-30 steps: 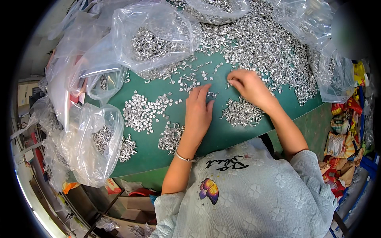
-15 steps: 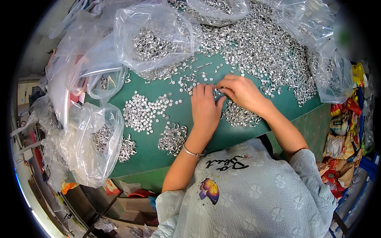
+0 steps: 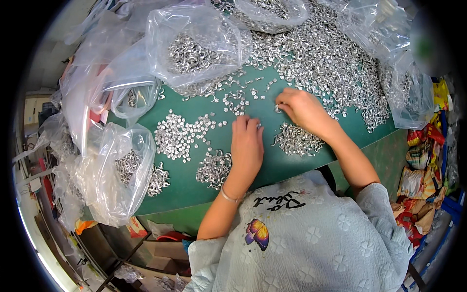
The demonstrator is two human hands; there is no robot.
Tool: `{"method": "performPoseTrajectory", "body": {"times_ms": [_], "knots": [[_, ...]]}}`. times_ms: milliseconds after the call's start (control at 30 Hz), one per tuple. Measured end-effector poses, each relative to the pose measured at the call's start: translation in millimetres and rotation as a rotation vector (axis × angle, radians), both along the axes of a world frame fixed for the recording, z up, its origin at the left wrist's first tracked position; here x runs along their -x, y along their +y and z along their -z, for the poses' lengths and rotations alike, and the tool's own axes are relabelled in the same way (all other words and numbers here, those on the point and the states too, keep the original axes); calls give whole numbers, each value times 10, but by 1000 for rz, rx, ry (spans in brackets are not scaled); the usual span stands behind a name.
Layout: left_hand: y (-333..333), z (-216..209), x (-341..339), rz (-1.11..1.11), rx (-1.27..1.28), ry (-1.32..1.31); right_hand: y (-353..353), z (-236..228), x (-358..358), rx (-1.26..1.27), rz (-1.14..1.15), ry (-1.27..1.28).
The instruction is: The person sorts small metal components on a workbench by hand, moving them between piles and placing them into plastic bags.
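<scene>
My left hand (image 3: 247,145), a bangle at its wrist, is closed with a small silvery metal piece (image 3: 259,125) at its fingertips. Up and to its right, my right hand (image 3: 302,111) pinches another small curved metal piece (image 3: 278,108) between thumb and fingers. Just below the right hand lies a pile of curved metal hooks (image 3: 296,139). To the left of my left hand sits a smaller heap of curved pieces (image 3: 214,168). Farther left spreads a group of small flower-shaped metal pieces (image 3: 176,136). The exact form of the held pieces is too small to tell.
A large mass of metal pieces (image 3: 335,63) covers the far right of the green table (image 3: 194,197). Clear plastic bags with pieces stand at the back (image 3: 194,46), at the left (image 3: 121,170) and at the far right (image 3: 413,92). Coloured packages (image 3: 416,180) lie beyond the right edge.
My hands were together over the middle and are now apart. The left has drawn down and left, the right slightly up, each with a small piece at its fingertips.
</scene>
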State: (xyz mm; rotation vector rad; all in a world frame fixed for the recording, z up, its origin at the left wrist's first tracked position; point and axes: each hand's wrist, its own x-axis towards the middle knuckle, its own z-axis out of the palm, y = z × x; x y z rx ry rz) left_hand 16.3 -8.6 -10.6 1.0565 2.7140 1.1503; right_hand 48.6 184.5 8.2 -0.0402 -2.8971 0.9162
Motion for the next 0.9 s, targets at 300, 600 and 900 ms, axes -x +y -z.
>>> {"method": "performPoseTrajectory", "body": {"times_ms": [300,600,900], "knots": [[-729,-119,-311,-157,237,120,159,-143,-82,135,153,-37],[-350,-189,-241,-23,52,19,148,-175,-255,174,-58,-133],[138,-83,-28,112,-6,-93,162,-93,-299,194,-106,-1]]}}
